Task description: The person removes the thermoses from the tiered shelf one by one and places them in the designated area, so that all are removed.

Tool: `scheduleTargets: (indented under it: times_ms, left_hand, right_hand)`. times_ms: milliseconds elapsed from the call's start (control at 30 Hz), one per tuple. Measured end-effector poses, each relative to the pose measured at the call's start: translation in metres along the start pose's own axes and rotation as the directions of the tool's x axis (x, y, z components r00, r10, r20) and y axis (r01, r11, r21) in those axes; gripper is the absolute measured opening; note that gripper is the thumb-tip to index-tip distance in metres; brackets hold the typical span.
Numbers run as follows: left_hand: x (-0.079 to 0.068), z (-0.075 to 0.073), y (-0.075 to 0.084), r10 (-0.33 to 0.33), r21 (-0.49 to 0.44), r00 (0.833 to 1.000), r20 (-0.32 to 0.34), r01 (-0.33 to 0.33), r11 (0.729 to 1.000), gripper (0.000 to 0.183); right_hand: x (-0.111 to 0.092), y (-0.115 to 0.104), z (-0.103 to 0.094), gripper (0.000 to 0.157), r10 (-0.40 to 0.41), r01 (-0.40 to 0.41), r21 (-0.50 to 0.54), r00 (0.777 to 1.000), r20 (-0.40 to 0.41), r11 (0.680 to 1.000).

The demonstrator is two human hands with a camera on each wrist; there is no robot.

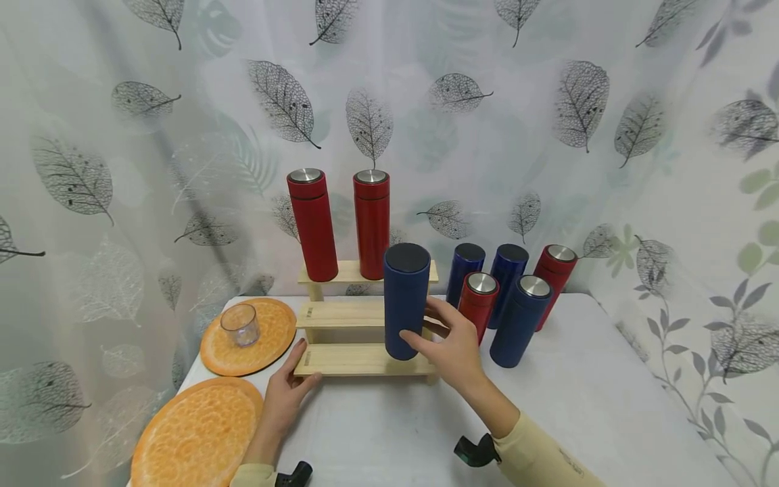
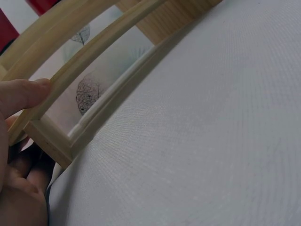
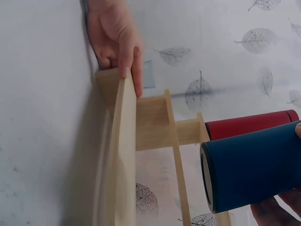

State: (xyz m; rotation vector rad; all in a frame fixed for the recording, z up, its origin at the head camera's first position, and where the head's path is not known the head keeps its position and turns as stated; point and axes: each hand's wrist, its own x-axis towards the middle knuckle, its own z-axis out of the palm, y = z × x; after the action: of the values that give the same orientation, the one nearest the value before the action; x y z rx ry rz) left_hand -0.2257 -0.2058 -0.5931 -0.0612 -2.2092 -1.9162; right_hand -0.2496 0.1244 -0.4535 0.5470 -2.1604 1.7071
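Right hand, curled to flask width, grips a blue flask low down, upright and clear of the rack. Left hand pinches the lowest board's left end, thumb opposite fingers. Two red flasks stand on the top board beyond the right grip; five other flasks cluster to its right.
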Motion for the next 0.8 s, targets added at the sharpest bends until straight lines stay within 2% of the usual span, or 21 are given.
scheduleTargets:
  times_ms: [133, 400, 800]
  left_hand:
    - [-0.001, -0.001, 0.000, -0.014, -0.001, 1.000, -0.004, 0.014, 1.000, 0.080]
    - [0.001, -0.001, -0.002, 0.009, -0.004, 1.000, 0.005, -0.009, 1.000, 0.079]
    - [0.002, -0.001, -0.004, 0.027, -0.010, 1.000, 0.002, -0.027, 1.000, 0.078]
  right_hand:
    - [-0.006, 0.003, -0.008, 0.062, 0.001, -0.001, -0.018, 1.000, -0.001, 1.000]
    - [-0.015, 0.003, -0.024, 0.061, -0.015, 0.015, -0.086, 1.000, -0.006, 0.996]
    - [-0.030, 0.005, -0.043, 0.062, -0.020, 0.015, -0.112, 0.999, -0.043, 0.994]
